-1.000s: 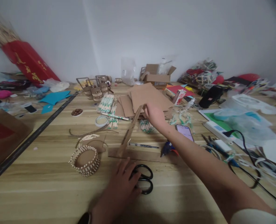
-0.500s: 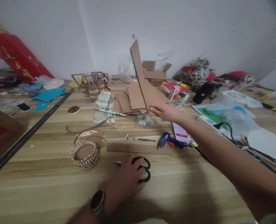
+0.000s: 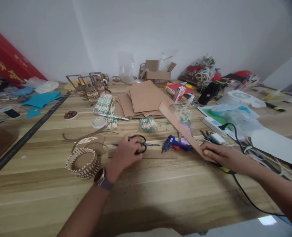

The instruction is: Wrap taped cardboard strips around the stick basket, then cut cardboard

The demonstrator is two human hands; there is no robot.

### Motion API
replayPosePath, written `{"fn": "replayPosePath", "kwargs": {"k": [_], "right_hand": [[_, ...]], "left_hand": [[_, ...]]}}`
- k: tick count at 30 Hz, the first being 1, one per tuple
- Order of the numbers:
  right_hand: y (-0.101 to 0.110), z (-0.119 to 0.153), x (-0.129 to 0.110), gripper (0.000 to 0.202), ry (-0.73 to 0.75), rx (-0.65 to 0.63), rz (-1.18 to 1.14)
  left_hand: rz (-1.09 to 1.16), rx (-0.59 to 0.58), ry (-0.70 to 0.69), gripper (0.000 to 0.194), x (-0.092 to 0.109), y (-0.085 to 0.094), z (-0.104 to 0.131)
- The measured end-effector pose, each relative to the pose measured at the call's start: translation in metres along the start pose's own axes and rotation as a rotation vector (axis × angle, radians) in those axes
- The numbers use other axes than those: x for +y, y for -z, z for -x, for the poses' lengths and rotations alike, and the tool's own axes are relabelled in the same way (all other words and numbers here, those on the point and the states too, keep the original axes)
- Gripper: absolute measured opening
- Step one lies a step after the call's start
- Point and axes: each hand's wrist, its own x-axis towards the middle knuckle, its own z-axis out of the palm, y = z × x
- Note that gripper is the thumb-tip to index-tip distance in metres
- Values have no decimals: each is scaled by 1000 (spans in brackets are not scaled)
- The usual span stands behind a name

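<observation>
My left hand [image 3: 127, 151], with a watch on its wrist, is closed around the black-handled scissors [image 3: 143, 144], over a pen [image 3: 152, 144] and a flat cardboard strip [image 3: 158, 154] on the table. In my right hand [image 3: 219, 154] is the near end of a long cardboard strip [image 3: 179, 126], pinched between thumb and fingers. That strip slants up to the left, its far end in front of the stacked cardboard sheets [image 3: 146, 97]. A blue glue gun [image 3: 172, 143] lies between my hands. Left of my left hand stands a ring of small sticks [image 3: 83, 164].
Packs of sticks [image 3: 148, 124] and a tape roll [image 3: 99, 122] lie mid-table. Small woven baskets [image 3: 93, 94] and an open box [image 3: 158, 75] stand at the back. A power strip [image 3: 214, 125], cables and plastic bags crowd the right.
My right hand has come back towards me and right, lowering the cardboard strip from upright to a slant. My left hand has moved forward with the scissors. The view has shifted slightly.
</observation>
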Motion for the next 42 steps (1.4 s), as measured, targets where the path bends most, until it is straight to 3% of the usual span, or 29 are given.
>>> {"fn": "replayPosePath", "kwargs": {"k": [3, 6, 9, 12, 14, 16, 19, 22, 25, 28, 32, 38, 42], "right_hand": [[-6, 21, 9, 53, -34, -207, -43], [-13, 38, 3, 56, 5, -410, -51], [-24, 49, -16, 47, 56, -539, -2], [-41, 50, -42, 33, 109, -578, 75], [-57, 45, -58, 26, 148, -562, 123], [-74, 36, -71, 18, 175, -515, 176], [-98, 21, -81, 16, 277, -425, 207], [-111, 14, -77, 29, 466, -339, 211], [-110, 17, -58, 42, 539, -225, 351], [-102, 23, -35, 42, 500, -127, 513], [-93, 20, -15, 39, 414, -58, 603], [-93, -8, -18, 38, 355, -17, 580], [-96, -15, -24, 37, 355, -17, 559]], "left_hand": [[-47, -7, 48, 12, -26, 3, -37], [-82, -36, 68, 30, -47, -4, -59], [-104, -41, 87, 36, -55, -10, -66], [-108, 24, 104, 21, -44, -8, -56], [-100, 87, 96, 16, -25, -3, -36], [-79, 117, 50, 24, -1, -1, -6], [-41, 66, -110, 23, 26, -14, 53], [-117, -7, -120, 33, 28, -40, 106], [-145, 2, -75, 36, 14, -60, 132], [-145, 31, -31, 39, 3, -65, 132], [-201, 5, 25, 39, 0, -58, 110], [-236, -24, 65, 41, -5, -52, 80], [-223, -18, 94, 41, -8, -52, 80]]}}
